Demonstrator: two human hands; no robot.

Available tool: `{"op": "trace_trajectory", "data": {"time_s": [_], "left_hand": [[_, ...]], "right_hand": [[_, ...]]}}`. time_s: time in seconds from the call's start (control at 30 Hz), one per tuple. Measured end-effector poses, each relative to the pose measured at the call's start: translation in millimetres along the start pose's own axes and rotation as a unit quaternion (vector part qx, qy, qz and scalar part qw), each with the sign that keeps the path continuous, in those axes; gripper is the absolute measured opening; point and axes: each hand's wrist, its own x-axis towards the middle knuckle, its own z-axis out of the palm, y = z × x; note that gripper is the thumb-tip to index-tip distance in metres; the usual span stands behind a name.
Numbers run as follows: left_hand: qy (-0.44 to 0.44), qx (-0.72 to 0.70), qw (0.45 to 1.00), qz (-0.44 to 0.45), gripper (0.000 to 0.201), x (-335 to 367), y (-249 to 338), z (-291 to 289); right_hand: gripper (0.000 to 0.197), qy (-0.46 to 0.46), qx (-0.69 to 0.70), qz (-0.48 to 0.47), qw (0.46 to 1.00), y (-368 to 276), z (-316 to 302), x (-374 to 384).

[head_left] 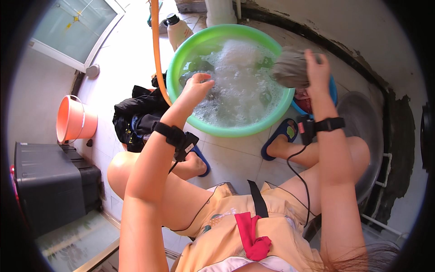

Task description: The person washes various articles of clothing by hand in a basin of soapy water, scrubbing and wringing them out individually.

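Note:
A green basin (240,132) of sudsy water stands on the floor in front of me. Past its right rim, my right hand (318,70) grips a bunched grey-brown piece of cloth (291,68), slightly blurred. The cloth hangs partly over the rim and partly over a blue basin (335,90) beside it. Above the left side of the water is my left hand (198,89), its fingers loosely bent and apart, with nothing visible in them. White foam (240,54) covers much of the water.
A dark clothes pile (140,113) lies left of the green basin, near an orange hose (157,50). Behind stands a bottle (178,32). Red cloth (302,100) sits in the blue basin; a large metal basin (362,111) is at right. Far left are a pink bucket (72,121) and grey box (50,181).

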Motion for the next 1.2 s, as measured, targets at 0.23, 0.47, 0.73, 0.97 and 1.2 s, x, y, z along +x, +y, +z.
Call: {"op": "trace_trajectory", "data": {"time_s": [0.23, 0.47, 0.73, 0.97, 1.2], "left_hand": [[0.035, 0.007, 0.990, -0.136, 0.038, 9, -37, -20], [0.038, -0.024, 0.985, -0.166, 0.031, 12, -42, -16], [0.042, -0.037, 0.991, -0.119, 0.029, 4, -56, -23], [-0.023, -0.068, 0.993, -0.099, 0.028, -5, -48, -21], [-0.072, -0.051, 0.988, -0.130, 0.028, -4, -37, -14]], "right_hand": [[0.040, -0.079, -0.500, -0.250, 0.825, -26, -1, -15], [0.038, -0.502, -0.307, -0.360, 0.724, -13, 113, -140], [0.043, -0.553, -0.387, -0.449, 0.585, 0, 176, -213], [0.039, -0.596, -0.554, -0.340, 0.471, 29, 151, -178], [0.034, -0.559, -0.650, -0.231, 0.459, 32, 84, -108]]}}
